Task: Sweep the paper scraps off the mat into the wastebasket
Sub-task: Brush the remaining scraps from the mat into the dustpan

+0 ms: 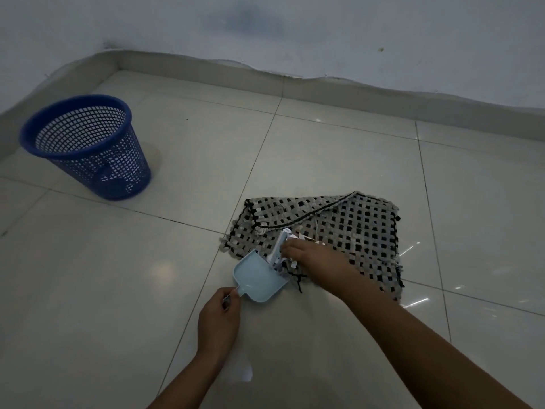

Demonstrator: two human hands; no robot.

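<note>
A black-and-grey woven mat (348,228) lies on the tiled floor, its far left corner folded over. My left hand (219,314) grips the handle of a small light-blue dustpan (256,278) set against the mat's near left edge. My right hand (309,255) is shut on a small white brush (278,246) at the pan's mouth, with white paper scraps (290,262) gathered around it. The blue mesh wastebasket (88,146) stands upright at the far left, well apart from both hands.
A white paper scrap (246,374) lies on the floor between my forearms. Glossy floor tiles (103,276) stretch to a baseboard and a pale wall (295,28) at the back.
</note>
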